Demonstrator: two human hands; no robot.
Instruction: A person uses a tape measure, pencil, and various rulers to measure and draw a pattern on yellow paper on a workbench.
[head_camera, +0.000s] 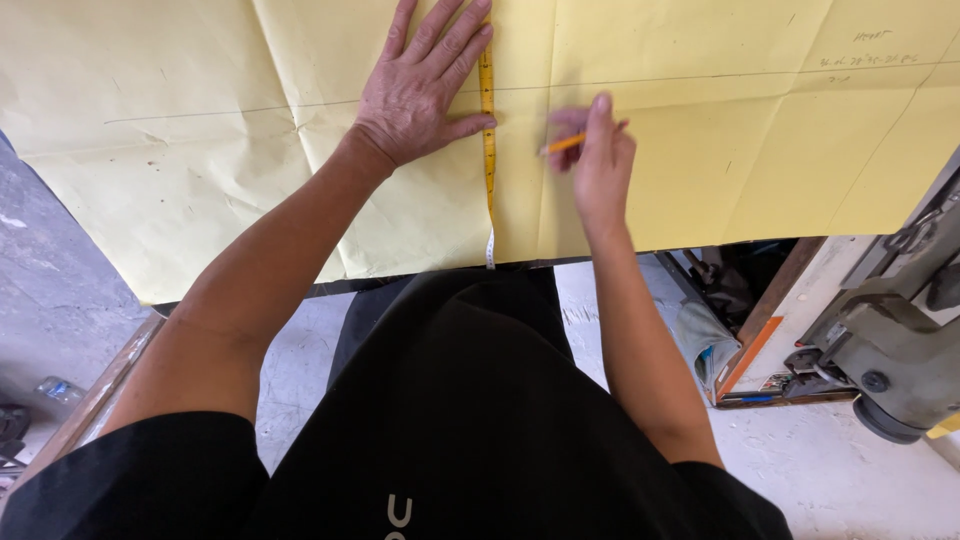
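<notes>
My black shirt (470, 420) fills the bottom of the view, nearest of all, and both my forearms reach away from it to the sheet of yellow paper (200, 190) spread over the table.

My right hand (600, 160) is curled, its fingertips pinching an orange pencil (565, 143). The pencil lies crosswise, its tip pointing left toward the yellow measuring tape (489, 150), which sits just beside the hand on its left. The tape's long axis runs straight away from me, from the near edge of the paper, where its white end hangs over, up between my 2 hands.

My left hand (425, 80) lies flat with the fingers spread, palm down on the paper; its thumb and forefinger touch the tape's left side and press it in place. Of the 2 hands, the left is on the tape, while the right is near it but apart.

A faint pencil line crosses the paper under both hands, at right angles to the tape. Far right of my right hand, near the paper's top corner, are a few small handwritten pencil notes.

Beyond the paper's right edge stands a grey machine (890, 350). On the floor lower left lies a clear plastic bottle (58, 390).
</notes>
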